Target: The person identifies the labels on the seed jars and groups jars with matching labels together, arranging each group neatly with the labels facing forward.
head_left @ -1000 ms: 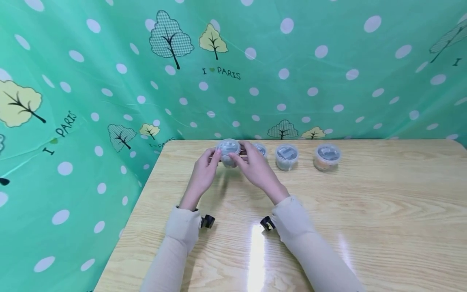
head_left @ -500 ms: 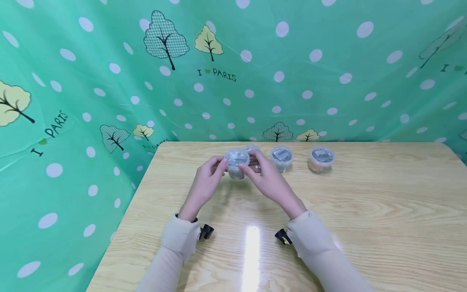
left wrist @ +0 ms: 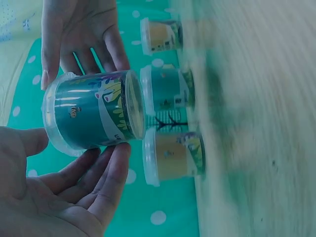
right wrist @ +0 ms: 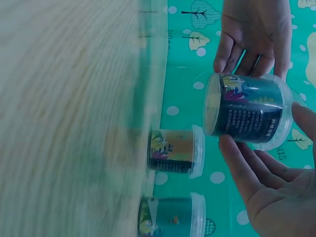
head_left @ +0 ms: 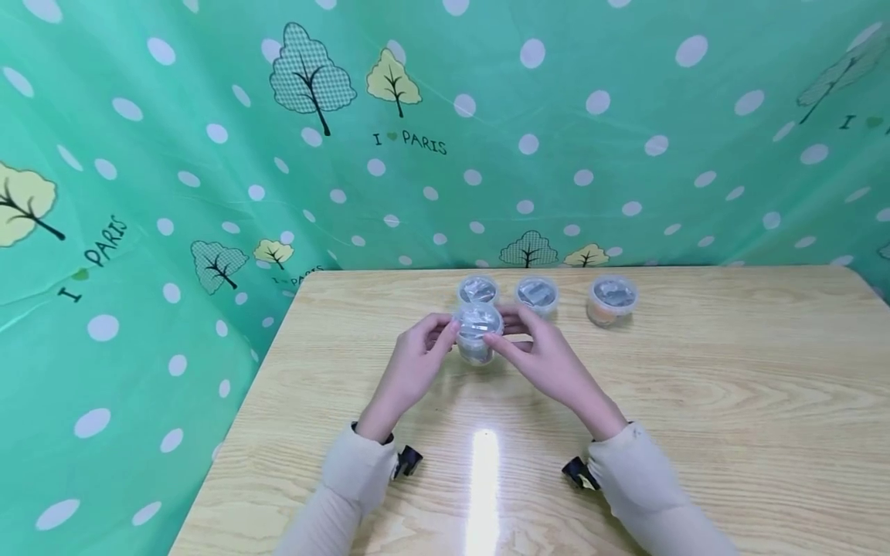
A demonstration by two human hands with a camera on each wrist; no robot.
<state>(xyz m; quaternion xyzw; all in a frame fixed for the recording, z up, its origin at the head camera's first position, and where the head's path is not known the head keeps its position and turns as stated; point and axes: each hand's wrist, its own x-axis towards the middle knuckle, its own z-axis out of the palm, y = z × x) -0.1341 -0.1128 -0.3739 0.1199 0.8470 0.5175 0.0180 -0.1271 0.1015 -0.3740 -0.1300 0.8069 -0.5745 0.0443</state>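
Note:
Both my hands hold a lidded clear plastic tub (head_left: pixel 477 333) over the table, its lid side up. My left hand (head_left: pixel 420 359) grips it from the left and my right hand (head_left: pixel 545 355) from the right, thumbs by the lid rim and fingers along the sides. The left wrist view shows a teal printed label on this tub (left wrist: pixel 94 111), and the right wrist view shows a dark text panel on it. Behind it stand similar tubs: one directly behind (head_left: pixel 478 289), another to its right (head_left: pixel 537 293), and one with orange content (head_left: pixel 612 301) farther right.
The wooden table (head_left: pixel 695 401) ends at the back against a green dotted curtain (head_left: pixel 487 116), which also hangs along the left side. A bright light reflection lies on the tabletop in front of the hands.
Both hands have carried the tub rightward and toward the person, away from the back edge. The tub behind it now shows more fully. The standing tubs stay in place.

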